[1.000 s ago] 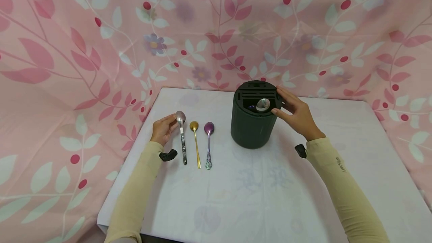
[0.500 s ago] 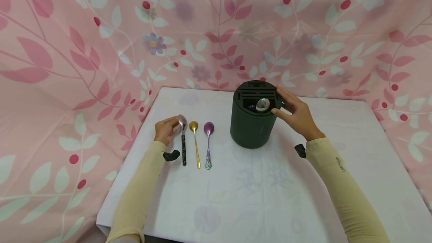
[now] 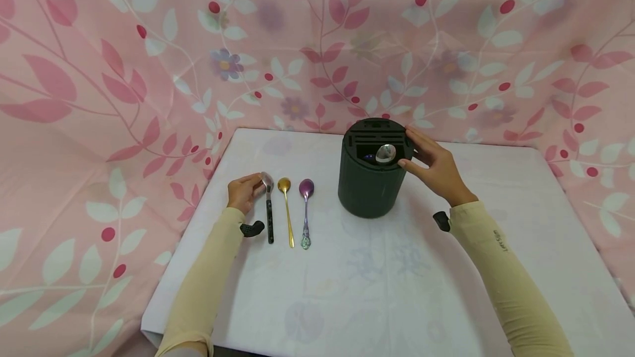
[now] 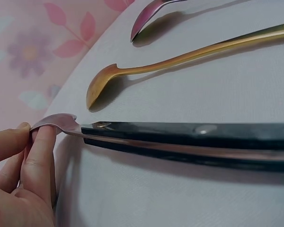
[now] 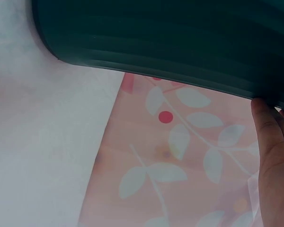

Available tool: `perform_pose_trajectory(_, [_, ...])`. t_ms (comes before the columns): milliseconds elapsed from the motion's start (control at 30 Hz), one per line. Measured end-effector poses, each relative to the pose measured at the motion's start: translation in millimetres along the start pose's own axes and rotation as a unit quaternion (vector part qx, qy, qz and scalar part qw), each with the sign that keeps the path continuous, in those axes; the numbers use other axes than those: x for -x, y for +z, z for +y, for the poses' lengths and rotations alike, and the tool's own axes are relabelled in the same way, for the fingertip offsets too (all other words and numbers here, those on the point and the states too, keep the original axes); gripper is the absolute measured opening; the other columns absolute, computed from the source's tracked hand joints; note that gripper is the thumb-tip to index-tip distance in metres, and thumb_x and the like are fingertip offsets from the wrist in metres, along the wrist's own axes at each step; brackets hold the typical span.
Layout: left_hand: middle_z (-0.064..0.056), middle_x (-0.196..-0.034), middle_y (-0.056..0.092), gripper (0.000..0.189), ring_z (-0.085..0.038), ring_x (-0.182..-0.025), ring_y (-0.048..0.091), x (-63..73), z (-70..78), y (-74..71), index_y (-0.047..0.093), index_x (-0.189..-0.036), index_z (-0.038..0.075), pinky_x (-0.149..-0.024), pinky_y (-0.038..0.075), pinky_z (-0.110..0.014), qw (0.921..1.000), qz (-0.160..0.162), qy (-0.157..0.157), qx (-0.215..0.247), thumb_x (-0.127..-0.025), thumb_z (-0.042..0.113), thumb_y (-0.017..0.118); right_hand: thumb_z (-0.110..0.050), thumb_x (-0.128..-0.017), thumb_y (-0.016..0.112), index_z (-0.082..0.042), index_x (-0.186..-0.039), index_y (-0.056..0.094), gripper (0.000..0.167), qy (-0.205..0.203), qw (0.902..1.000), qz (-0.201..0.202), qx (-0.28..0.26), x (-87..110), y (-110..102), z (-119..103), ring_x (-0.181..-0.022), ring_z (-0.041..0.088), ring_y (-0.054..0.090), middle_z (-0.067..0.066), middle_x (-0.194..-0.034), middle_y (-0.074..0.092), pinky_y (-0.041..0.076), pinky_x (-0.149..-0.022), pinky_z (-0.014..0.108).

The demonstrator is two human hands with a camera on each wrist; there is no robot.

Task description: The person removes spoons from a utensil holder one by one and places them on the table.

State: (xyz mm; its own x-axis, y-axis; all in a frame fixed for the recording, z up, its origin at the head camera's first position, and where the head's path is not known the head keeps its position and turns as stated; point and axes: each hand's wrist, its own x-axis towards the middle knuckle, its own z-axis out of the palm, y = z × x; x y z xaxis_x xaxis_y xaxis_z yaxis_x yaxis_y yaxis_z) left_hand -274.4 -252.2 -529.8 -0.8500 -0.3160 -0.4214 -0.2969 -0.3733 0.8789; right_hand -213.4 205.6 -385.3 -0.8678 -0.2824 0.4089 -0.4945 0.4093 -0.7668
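At the left of the table my left hand [image 3: 243, 191] pinches the bowl of a spoon with a black handle [image 3: 270, 219]. In the left wrist view, thumb and fingers hold the rim of the spoon's silver bowl [image 4: 57, 121], with the handle stretching to the right. Beside it lie a gold spoon [image 3: 288, 208] and a purple spoon [image 3: 306, 203], roughly parallel. My right hand [image 3: 436, 172] grips the upper right rim of a dark green utensil holder [image 3: 371, 191], its thumb at the front. A silver spoon bowl [image 3: 385, 153] and something dark blue show in the holder's opening.
A white cloth [image 3: 377, 291] covers the table. Pink floral fabric [image 3: 317, 43] hangs behind and on both sides. The slotted top [image 3: 376, 135] takes up the back part of the holder.
My left hand has shifted slightly right and the spoon's bowl end has come down toward me, its handle now straighter. My right hand and the utensil holder stay put.
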Motion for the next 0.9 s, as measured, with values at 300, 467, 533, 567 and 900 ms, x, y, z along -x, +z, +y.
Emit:
perform_pose_trajectory(300, [-0.014,-0.105,0.066,0.034,-0.017,-0.091,0.068,1.7,1.2,0.6,0.061,-0.122,-0.010,-0.084,0.057,-0.030,0.9997,-0.003,0.019,-0.017,-0.090,-0.001,0.068,-0.008,-0.088,0.073,-0.005,-0.149,0.038,0.070,-0.004,1.0000,0.000,0.001,0.0,0.2,1.1,-0.135,0.029,0.043,0.015,-0.154,0.034,0.044,-0.103,0.030])
perform_pose_trajectory(467, [-0.020,-0.116,0.063,0.033,-0.019,-0.096,0.068,6.3,3.4,-2.2,0.062,-0.122,-0.010,-0.084,0.057,-0.030,0.9977,-0.011,0.041,-0.054,-0.090,-0.001,0.067,-0.006,-0.088,0.073,-0.004,-0.148,0.038,0.069,-0.007,1.0000,0.001,-0.004,-0.1,0.0,0.7,-0.135,0.029,0.042,0.011,-0.154,0.034,0.044,-0.104,0.034])
perform_pose_trajectory(533, [-0.022,-0.118,0.062,0.033,-0.021,-0.099,0.068,7.4,3.8,-4.3,0.063,-0.121,-0.011,-0.083,0.057,-0.029,0.9950,-0.014,0.057,-0.080,-0.090,-0.002,0.068,-0.005,-0.088,0.073,-0.003,-0.148,0.038,0.070,-0.008,0.9999,0.003,-0.006,-0.1,0.1,0.3,-0.135,0.029,0.042,0.008,-0.154,0.035,0.044,-0.104,0.035])
perform_pose_trajectory(567, [-0.022,-0.118,0.062,0.032,-0.022,-0.099,0.068,7.7,3.8,-5.6,0.063,-0.120,-0.010,-0.082,0.058,-0.028,0.9928,-0.012,0.067,-0.099,-0.090,-0.001,0.068,-0.005,-0.087,0.073,-0.003,-0.148,0.039,0.070,-0.008,0.9999,0.004,-0.007,-0.2,0.1,0.2,-0.135,0.029,0.042,0.007,-0.154,0.035,0.044,-0.104,0.035])
perform_pose_trajectory(900, [-0.019,-0.109,0.066,0.028,-0.021,-0.090,0.070,4.3,2.3,-21.7,0.068,-0.116,-0.005,-0.079,0.058,-0.028,0.9770,0.013,0.103,-0.186,-0.090,0.006,0.071,-0.005,-0.088,0.073,-0.003,-0.148,0.038,0.070,-0.001,1.0000,0.002,-0.003,-0.1,0.3,-0.3,-0.135,0.029,0.043,0.008,-0.155,0.035,0.044,-0.104,0.031])
